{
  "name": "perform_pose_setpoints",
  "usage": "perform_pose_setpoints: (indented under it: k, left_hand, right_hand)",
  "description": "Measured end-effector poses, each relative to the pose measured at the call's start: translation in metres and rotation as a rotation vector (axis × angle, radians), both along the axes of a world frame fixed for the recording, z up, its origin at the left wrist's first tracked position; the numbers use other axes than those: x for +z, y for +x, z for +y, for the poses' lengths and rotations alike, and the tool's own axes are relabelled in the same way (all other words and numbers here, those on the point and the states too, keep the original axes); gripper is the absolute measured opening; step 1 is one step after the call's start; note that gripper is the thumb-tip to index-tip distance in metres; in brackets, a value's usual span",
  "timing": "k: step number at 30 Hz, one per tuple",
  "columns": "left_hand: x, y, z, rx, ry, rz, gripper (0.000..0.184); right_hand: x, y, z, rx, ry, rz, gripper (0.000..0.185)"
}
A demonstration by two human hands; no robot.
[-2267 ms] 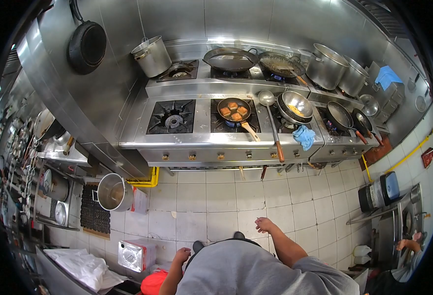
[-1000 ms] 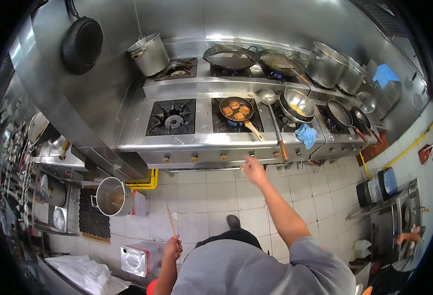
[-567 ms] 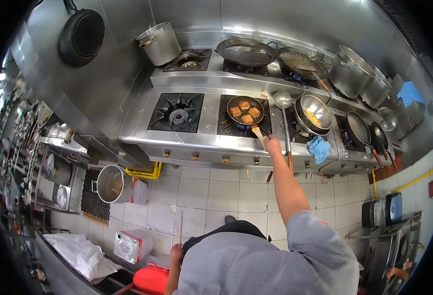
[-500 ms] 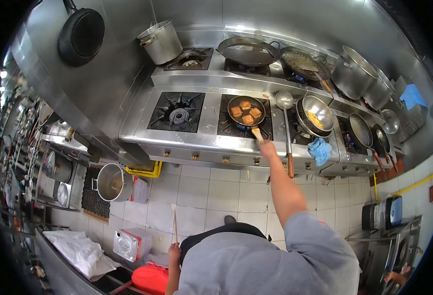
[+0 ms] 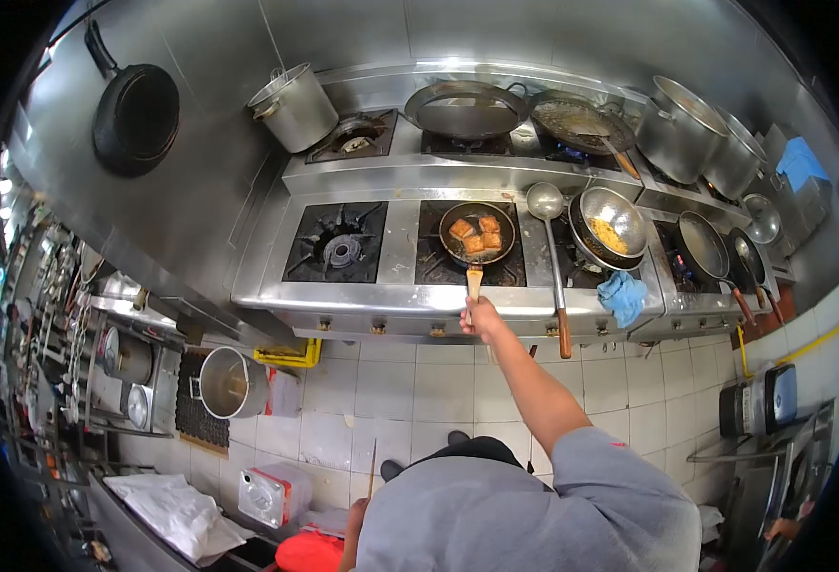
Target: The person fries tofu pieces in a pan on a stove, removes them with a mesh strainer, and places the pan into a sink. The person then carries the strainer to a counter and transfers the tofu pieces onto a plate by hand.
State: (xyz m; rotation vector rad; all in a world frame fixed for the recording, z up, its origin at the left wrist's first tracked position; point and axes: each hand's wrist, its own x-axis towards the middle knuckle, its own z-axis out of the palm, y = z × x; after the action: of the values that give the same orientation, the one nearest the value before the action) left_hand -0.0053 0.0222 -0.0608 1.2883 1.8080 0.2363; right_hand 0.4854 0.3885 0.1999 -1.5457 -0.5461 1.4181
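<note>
My right hand (image 5: pixel 479 319) is closed around the wooden handle (image 5: pixel 474 282) of a small frying pan (image 5: pixel 452 250). The pan is on or just over the front burner; I cannot tell which. Several browned square pieces of food (image 5: pixel 474 243) lie in it, close together. Down by my left side, my left hand (image 5: pixel 357 515) is closed on a thin wooden stick (image 5: pixel 373 469) that points upward. My body partly hides that hand. To the right of the pan, a long-handled ladle (image 5: pixel 547 201) lies across the stove front.
A metal strainer bowl (image 5: pixel 614 208) with yellow bits rests over a pan, near a blue cloth (image 5: pixel 621 296). Woks (image 5: pixel 467 115) and tall pots (image 5: pixel 681 129) stand along the back. At front left is a bare burner (image 5: pixel 340 250). A pot (image 5: pixel 232 382) sits low at left.
The frying pan has turned, its handle swinging leftward towards me, and the food pieces have shifted inside it. My left hand and the stick sit lower in view. The camera view has tilted slightly.
</note>
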Motion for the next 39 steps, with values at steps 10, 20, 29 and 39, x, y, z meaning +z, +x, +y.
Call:
perform_pose_setpoints:
  k: [10,20,29,39]
  left_hand:
    - [-0.006,-0.018,0.039,-0.265,0.132,0.072,0.033]
    - [-0.002,-0.04,0.04,-0.232,0.123,0.002,0.033]
    - [0.014,-0.045,0.036,-0.044,-0.024,-0.047,0.031]
    - [0.005,-0.045,0.047,-0.141,0.005,0.016,0.031]
  right_hand:
    - [0.0,0.016,-0.001,0.065,-0.021,-0.046,0.028]
    - [0.001,0.035,-0.007,-0.009,-0.019,-0.122,0.023]
    - [-0.065,0.018,-0.07,-0.442,0.141,0.315,0.042]
    - [-0.161,-0.062,-0.216,1.129,-0.525,-0.425,0.028]
